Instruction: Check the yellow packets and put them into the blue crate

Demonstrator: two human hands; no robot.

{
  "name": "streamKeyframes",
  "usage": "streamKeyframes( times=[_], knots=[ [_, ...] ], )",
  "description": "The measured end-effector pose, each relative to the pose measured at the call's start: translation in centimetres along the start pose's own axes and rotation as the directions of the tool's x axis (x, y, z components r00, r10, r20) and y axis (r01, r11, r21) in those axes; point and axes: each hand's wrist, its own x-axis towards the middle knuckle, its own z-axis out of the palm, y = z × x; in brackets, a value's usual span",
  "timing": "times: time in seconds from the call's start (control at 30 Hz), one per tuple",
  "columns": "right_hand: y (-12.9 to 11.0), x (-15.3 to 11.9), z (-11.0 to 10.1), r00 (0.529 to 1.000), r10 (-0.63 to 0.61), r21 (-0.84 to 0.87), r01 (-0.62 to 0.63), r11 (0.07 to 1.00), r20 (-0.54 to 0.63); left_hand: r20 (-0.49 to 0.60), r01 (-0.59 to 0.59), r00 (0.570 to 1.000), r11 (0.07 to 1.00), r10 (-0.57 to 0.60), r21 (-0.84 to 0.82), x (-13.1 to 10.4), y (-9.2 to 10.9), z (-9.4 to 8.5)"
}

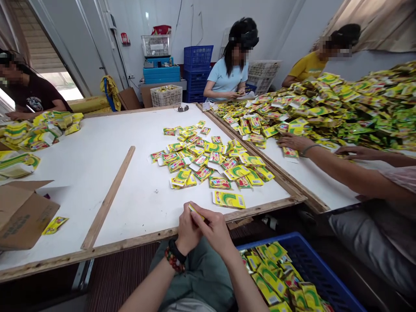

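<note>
At 6 o'clock, the left hand (187, 229) and right hand (214, 224) meet, fingers closed about a small yellow box (196, 211), mostly concealed, its print illegible. Toward 12 o'clock from them, flattened yellow cartons (216, 183) overlap, partly hiding one another. At 5 o'clock, the lower edge crops a blue crate (325, 274); at 8 o'clock, the left edge crops a cardboard box (29, 219).

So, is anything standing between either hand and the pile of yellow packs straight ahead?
Nothing visible stands before the left hand: just white tabletop up to the pile. From the right hand, one yellow pack lies flat in between.
</note>
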Motion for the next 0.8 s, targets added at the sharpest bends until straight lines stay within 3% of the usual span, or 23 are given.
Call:
streamKeyframes(
  times=[0.27, 0.3, 0.37, 0.43, 0.47, 0.5, 0.53, 0.6, 0.63, 0.67, 0.73, 0.8],
  knots=[
    [1.1, -0.3, 1.2, 0.981, -0.188, -0.183, 0.193, 0.964, 0.048, -0.036, -0.046, 0.998, 0.999, 0.046, -0.018, -0.2, -0.1, -0.1],
    [1.0, -0.3, 1.1, 0.98, -0.193, -0.203, 0.2, 0.959, 0.054, -0.008, -0.063, 0.998, 0.998, 0.063, -0.018, -0.3, 0.1, -0.4],
    [0.9, -1.1, 0.0, 0.983, -0.18, -0.258, 0.184, 0.949, 0.038, 0.149, -0.151, 0.977, 0.989, 0.15, -0.005, 0.2, 0.7, -1.4],
    [1.1, -3.0, -2.3, 0.994, -0.101, -0.379, 0.078, 0.922, -0.04, 0.332, -0.275, 0.911, 0.961, 0.246, 0.043, 1.7, 1.3, -3.0],
    [1.4, -4.4, -3.9, 0.996, -0.024, -0.474, -0.021, 0.88, -0.089, 0.376, -0.319, 0.889, 0.943, 0.262, 0.096, 2.9, 1.5, -3.8],
    [1.7, -5.8, -5.5, 0.986, 0.076, -0.577, -0.148, 0.804, -0.146, 0.375, -0.333, 0.893, 0.925, 0.248, 0.181, 4.5, 1.6, -4.5],
    [2.1, -7.3, -7.1, 0.962, 0.196, -0.682, -0.273, 0.679, -0.19, 0.322, -0.302, 0.925, 0.907, 0.205, 0.292, 6.2, 1.7, -5.1],
    [2.6, -9.6, -9.6, 0.889, 0.39, -0.797, -0.411, 0.442, -0.242, 0.188, -0.155, 0.98, 0.818, 0.059, 0.553, 10.0, 1.3, -5.6],
    [2.7, -10.4, -10.1, 0.866, 0.443, -0.816, -0.422, 0.395, -0.233, 0.163, -0.08, 0.986, 0.746, -0.039, 0.662, 11.8, 1.1, -5.6],
    [2.7, -10.7, -10.2, 0.865, 0.458, -0.814, -0.41, 0.411, -0.204, 0.142, -0.033, 0.985, 0.715, -0.093, 0.698, 13.3, 0.8, -5.3],
    [2.3, -10.4, -8.9, 0.913, 0.39, -0.755, -0.339, 0.561, -0.121, 0.143, 0.009, 0.975, 0.672, -0.17, 0.74, 15.2, 0.4, -4.5],
    [1.7, -9.0, -6.6, 0.96, 0.274, -0.655, -0.241, 0.716, -0.054, 0.165, -0.004, 0.97, 0.66, -0.182, 0.751, 15.4, 0.3, -3.9]
  ],
)
